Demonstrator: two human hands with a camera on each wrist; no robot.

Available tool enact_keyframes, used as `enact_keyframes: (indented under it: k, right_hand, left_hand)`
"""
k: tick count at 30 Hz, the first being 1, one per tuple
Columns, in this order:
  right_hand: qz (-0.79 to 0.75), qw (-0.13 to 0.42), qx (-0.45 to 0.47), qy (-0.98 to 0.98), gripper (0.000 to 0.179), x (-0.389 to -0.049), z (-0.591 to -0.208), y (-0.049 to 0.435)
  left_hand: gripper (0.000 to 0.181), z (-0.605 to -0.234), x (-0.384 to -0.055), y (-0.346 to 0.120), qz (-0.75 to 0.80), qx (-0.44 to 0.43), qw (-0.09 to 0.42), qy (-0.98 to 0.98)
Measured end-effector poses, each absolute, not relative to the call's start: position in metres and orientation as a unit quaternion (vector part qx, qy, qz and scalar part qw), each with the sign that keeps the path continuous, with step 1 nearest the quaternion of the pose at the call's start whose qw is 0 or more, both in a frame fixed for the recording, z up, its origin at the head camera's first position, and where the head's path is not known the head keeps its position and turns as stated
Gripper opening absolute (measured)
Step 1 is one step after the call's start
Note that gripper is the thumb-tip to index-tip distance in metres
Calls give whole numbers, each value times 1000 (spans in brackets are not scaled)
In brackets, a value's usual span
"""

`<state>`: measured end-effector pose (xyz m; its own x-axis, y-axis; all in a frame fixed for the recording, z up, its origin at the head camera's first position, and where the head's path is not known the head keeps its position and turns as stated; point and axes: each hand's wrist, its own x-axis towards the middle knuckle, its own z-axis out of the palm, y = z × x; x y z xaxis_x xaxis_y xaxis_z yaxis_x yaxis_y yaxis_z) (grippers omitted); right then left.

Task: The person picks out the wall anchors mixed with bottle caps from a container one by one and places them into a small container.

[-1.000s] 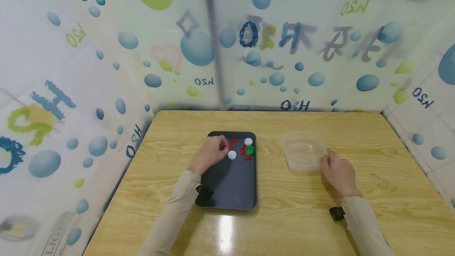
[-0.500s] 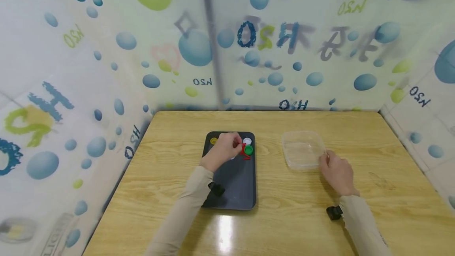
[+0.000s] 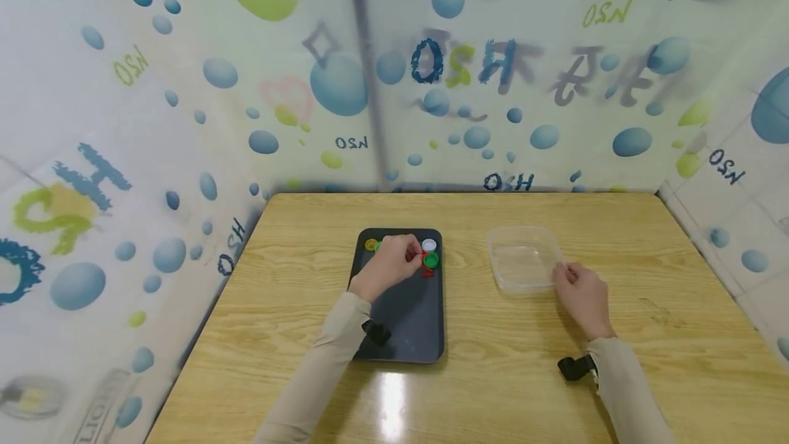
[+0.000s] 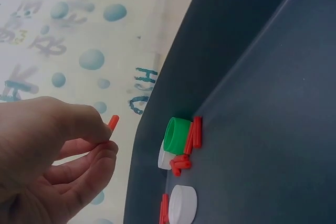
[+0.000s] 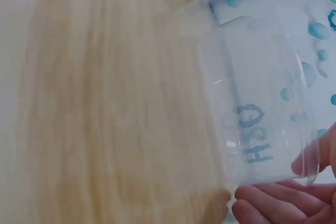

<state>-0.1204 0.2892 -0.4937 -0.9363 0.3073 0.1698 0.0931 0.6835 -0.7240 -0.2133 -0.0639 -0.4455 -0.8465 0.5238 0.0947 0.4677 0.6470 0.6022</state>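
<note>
Over the far part of the dark tray (image 3: 409, 324), my left hand (image 3: 390, 266) pinches a small red stick (image 4: 113, 122) between thumb and fingertips. Below it in the tray lie a green bottle cap (image 4: 177, 136), a white cap (image 4: 182, 205) and several more red sticks (image 4: 197, 132). The head view also has a white cap (image 3: 429, 245) by the tray's far right corner. My right hand (image 3: 582, 297) grips the near right corner of a clear plastic container (image 3: 524, 259), thumb on one side of its wall, fingers under it in the right wrist view.
A yellow cap (image 3: 370, 244) lies in the tray's far left corner, beside a green piece mostly hidden by my left hand. Tray and container stand apart on a wooden table (image 3: 493, 375). A patterned wall covering (image 3: 524, 88) rises behind the table's far edge.
My left hand has moved right across the tray, uncovering the yellow cap and covering the nearer white cap. My right hand keeps its hold on the container.
</note>
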Motion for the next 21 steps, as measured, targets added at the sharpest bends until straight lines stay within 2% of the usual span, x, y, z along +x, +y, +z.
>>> enact_keyframes:
  k: [8, 21]
  right_hand:
    - [419, 146, -153, -883, 48, -123, -493, 285]
    - [417, 181, -151, -878, 44, -126, -499, 281]
  left_hand:
    - [5, -445, -211, -65, 318, 273, 52, 906]
    - [6, -440, -215, -47, 322, 302, 42, 896]
